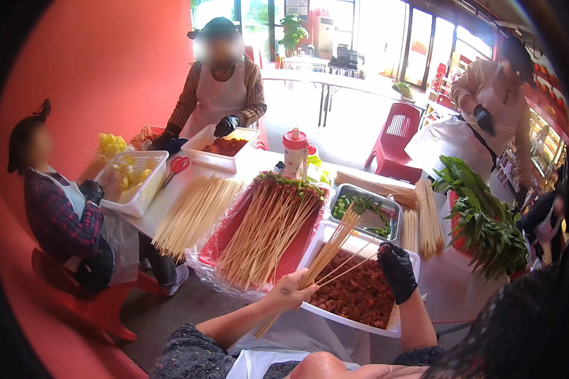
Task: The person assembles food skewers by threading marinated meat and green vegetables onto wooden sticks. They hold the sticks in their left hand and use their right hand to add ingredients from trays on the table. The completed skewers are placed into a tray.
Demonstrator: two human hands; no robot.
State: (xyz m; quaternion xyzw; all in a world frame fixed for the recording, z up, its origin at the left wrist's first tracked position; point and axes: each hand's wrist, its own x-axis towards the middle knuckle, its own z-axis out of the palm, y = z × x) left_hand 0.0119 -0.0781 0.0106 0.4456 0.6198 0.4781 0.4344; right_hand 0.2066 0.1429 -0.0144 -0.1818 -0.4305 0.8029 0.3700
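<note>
My bare left hand (289, 292) is closed around a bundle of thin wooden skewers (332, 249), which slants up over a white tub (393, 330). Dark red chunks of meat (354, 300) fill much of that tub. Two skewers fan out from the bundle toward my right hand (396, 273), which wears a black glove. Its fingers are pinched together near their tips, above the tub's right side; whatever they hold is too small to make out. Just beyond the tub, a metal tray (396, 232) contains cut green vegetable pieces (378, 222).
Left of the tub, a plastic-lined red tray (305, 243) bears many loaded skewers (259, 240). Bare skewers (193, 208) lie farther left; upright bundles (428, 221) stand right, near leafy greens (480, 215). A lidded cup (294, 155) stands behind. Co-workers sit left and across; another stands right.
</note>
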